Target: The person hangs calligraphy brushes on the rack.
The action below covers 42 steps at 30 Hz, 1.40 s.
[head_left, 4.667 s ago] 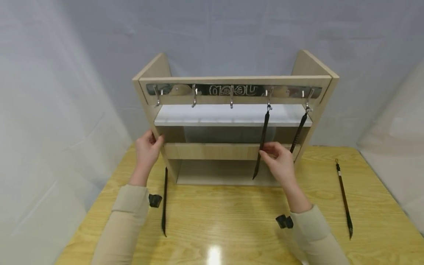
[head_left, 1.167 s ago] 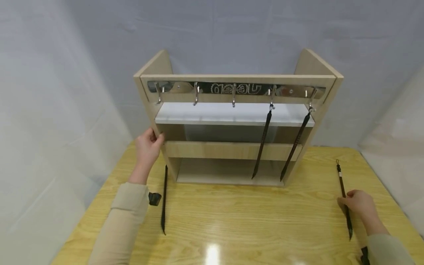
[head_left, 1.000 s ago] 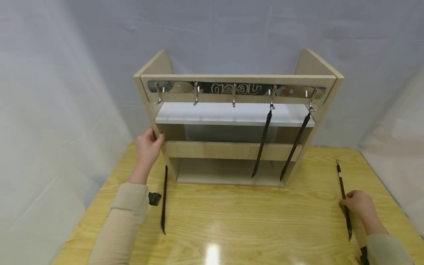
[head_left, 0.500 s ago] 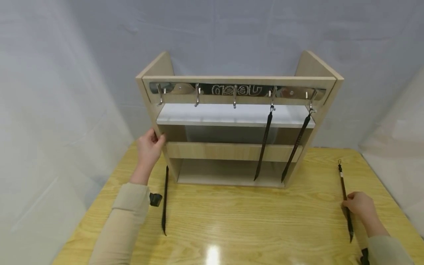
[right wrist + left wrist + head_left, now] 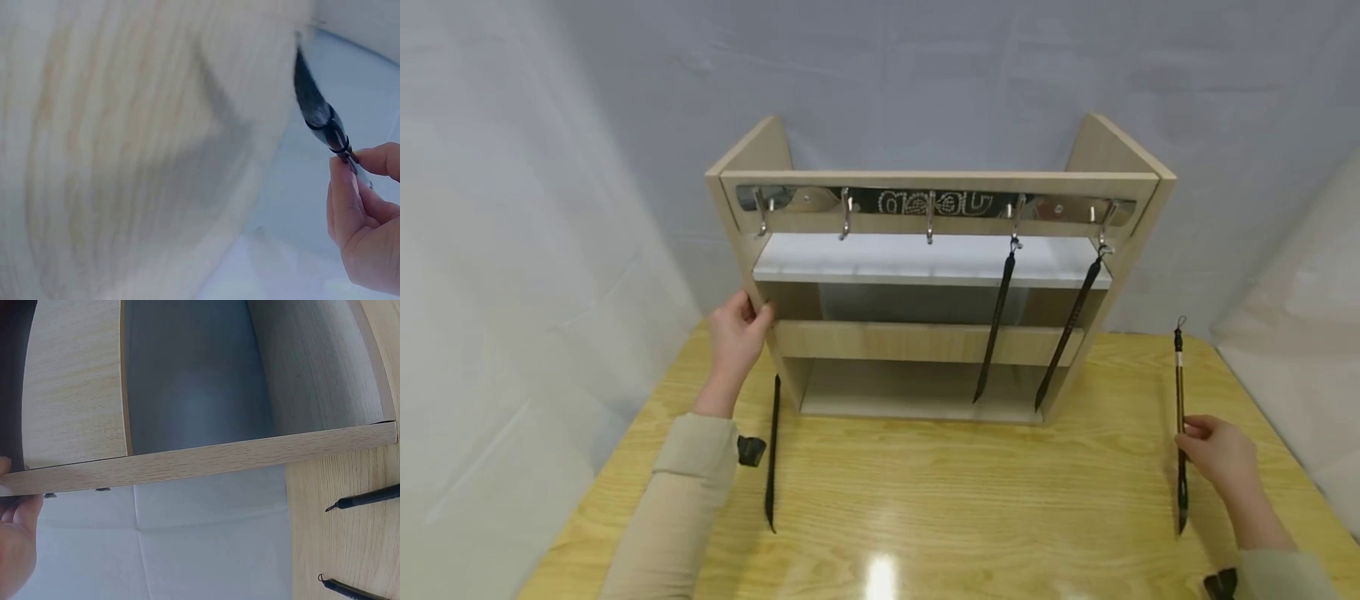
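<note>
My right hand [image 5: 1221, 454] pinches a calligraphy brush [image 5: 1180, 383] above the table's right side. Its hanging loop points up and away, its dark bristle tip down toward me. Thumb and fingertips hold the handle near the bristle end in the right wrist view, where the brush's dark head [image 5: 322, 115] shows large. With my left hand [image 5: 735, 337] I grip the left side panel of a wooden shelf unit [image 5: 887, 340]. Two more brushes hang by their loops from a metal hook rack [image 5: 831, 200]: one brush [image 5: 997, 321] on the fourth hook, another brush [image 5: 1067, 333] on the rightmost.
A dark brush [image 5: 773, 450] lies on the wooden table [image 5: 962, 500], left of centre. The left wrist view shows that brush area with a second brush [image 5: 353, 590] beside it. Three hooks on the left bear nothing. Pale cloth [image 5: 925, 83] hangs behind.
My right hand let go of the brush on the fourth hook, moved right, took hold of the brush lying there and lifted it from the table. My left hand stayed on the panel.
</note>
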Each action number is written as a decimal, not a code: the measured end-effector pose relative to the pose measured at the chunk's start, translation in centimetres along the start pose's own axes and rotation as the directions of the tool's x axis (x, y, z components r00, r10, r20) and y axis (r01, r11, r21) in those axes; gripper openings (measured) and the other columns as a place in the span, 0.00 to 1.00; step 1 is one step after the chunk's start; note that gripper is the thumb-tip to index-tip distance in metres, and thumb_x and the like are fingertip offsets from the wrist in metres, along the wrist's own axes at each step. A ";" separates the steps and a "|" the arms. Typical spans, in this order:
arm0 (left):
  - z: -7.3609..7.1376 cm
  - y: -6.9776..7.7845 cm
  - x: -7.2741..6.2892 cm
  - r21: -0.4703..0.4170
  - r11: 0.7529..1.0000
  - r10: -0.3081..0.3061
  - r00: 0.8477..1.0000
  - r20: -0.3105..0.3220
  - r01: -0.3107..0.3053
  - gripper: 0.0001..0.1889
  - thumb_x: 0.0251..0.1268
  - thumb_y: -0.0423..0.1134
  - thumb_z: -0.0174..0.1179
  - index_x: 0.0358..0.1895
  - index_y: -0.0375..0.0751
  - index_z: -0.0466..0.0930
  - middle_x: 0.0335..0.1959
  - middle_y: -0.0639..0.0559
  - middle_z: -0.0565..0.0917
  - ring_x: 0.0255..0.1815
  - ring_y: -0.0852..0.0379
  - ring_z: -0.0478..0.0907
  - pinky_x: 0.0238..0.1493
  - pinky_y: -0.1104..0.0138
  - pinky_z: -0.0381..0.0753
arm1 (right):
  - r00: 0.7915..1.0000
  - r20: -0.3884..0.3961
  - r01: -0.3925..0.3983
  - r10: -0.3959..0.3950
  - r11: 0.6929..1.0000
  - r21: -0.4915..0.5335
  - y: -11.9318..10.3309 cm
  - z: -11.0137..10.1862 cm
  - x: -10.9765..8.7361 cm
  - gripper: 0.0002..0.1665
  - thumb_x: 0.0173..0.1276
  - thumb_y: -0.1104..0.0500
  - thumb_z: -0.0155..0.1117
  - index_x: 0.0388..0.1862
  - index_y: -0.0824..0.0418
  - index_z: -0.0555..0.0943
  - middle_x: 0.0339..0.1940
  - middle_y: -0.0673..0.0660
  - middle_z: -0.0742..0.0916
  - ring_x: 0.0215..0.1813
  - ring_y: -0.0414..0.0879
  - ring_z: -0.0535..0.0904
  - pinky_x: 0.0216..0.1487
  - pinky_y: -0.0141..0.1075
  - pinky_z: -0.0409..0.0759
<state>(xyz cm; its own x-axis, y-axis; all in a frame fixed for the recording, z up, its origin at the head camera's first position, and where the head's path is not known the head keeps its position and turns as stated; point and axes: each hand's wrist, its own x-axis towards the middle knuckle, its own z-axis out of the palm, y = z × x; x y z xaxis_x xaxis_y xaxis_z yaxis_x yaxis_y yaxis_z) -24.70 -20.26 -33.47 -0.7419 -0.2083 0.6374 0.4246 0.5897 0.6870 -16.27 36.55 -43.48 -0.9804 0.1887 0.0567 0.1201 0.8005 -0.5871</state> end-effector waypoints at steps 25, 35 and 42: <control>0.0 0.1 0.0 -0.012 0.996 -0.091 0.994 0.055 0.092 0.07 0.55 0.28 0.54 0.31 0.23 0.74 0.27 0.33 0.80 0.25 0.55 0.73 0.20 0.81 0.68 | 0.964 -0.232 0.175 -0.130 0.967 0.183 -7.9 1.4 -3.7 0.17 0.57 0.65 0.59 0.44 0.72 0.73 0.34 0.66 0.81 0.30 0.18 0.65 0.25 0.20 0.72; 0.1 -0.1 0.0 -0.032 0.994 -0.101 0.993 0.057 0.103 0.07 0.55 0.27 0.53 0.32 0.22 0.74 0.30 0.32 0.80 0.28 0.52 0.75 0.22 0.82 0.69 | 0.936 -0.275 0.286 -0.221 0.932 0.224 -11.1 1.9 -4.8 0.14 0.52 0.71 0.63 0.39 0.71 0.74 0.33 0.65 0.82 0.30 0.21 0.70 0.30 0.15 0.68; 0.1 0.0 0.1 -0.046 0.995 -0.085 0.995 0.051 0.087 0.07 0.55 0.26 0.53 0.32 0.22 0.74 0.30 0.32 0.80 0.28 0.52 0.75 0.23 0.82 0.70 | 0.936 -0.259 0.310 -0.240 0.911 0.274 -12.8 2.4 -5.3 0.13 0.53 0.72 0.62 0.39 0.71 0.73 0.34 0.64 0.81 0.32 0.23 0.71 0.31 0.17 0.71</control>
<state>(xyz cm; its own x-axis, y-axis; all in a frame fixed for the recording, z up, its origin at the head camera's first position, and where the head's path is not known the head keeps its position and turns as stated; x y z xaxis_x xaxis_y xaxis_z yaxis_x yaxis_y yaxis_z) -24.83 -20.17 -33.51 -0.8004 -0.2176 0.5585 0.3820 0.5329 0.7551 -12.99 23.91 -38.22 -0.9056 0.1317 0.4032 -0.2369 0.6314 -0.7384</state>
